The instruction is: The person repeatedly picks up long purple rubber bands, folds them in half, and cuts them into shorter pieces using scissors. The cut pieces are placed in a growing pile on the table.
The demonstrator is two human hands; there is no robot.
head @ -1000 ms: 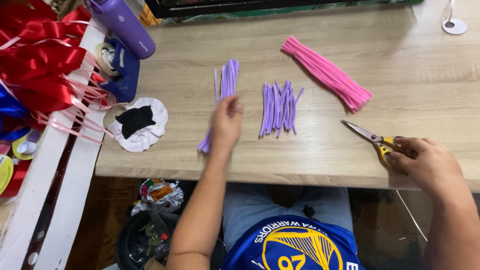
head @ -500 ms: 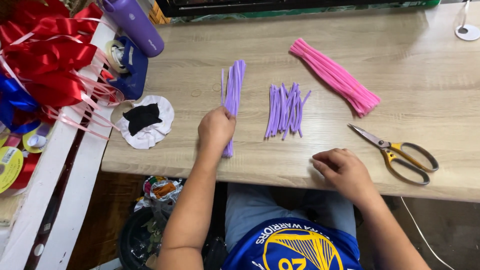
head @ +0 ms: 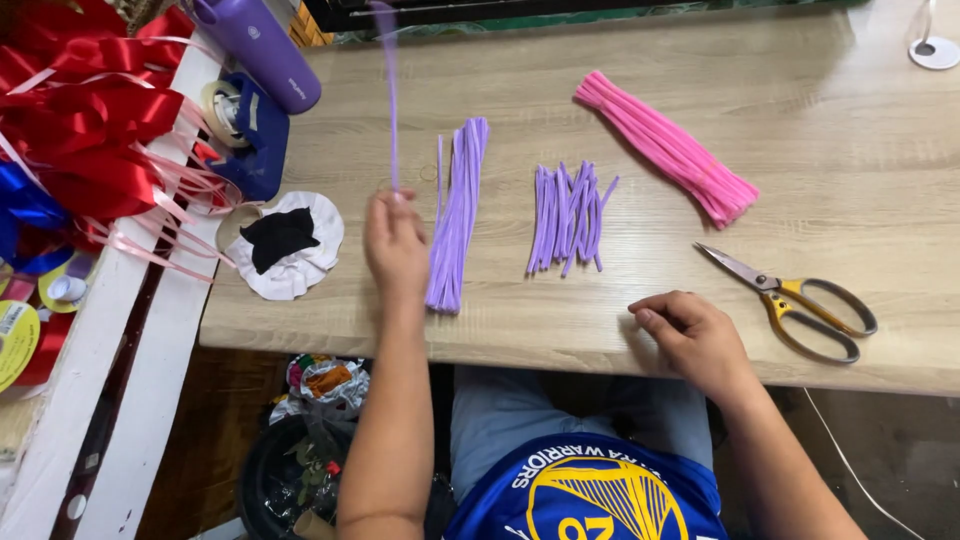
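Head view: left hand point(head: 396, 240) raised over the desk point(head: 860, 150), fingers pinched on one long purple pipe cleaner point(head: 388, 95), held upright, blurred at top. Just right of it, bundle of long purple pipe cleaners point(head: 458, 210) flat on desk. Pile of short purple pieces point(head: 568, 215) further right, pink bundle point(head: 665, 148) beyond. Right hand point(head: 695, 335) resting near desk edge, fingers curled, holding nothing. Scissors point(head: 795, 298) just right of it, apart, blades slightly open.
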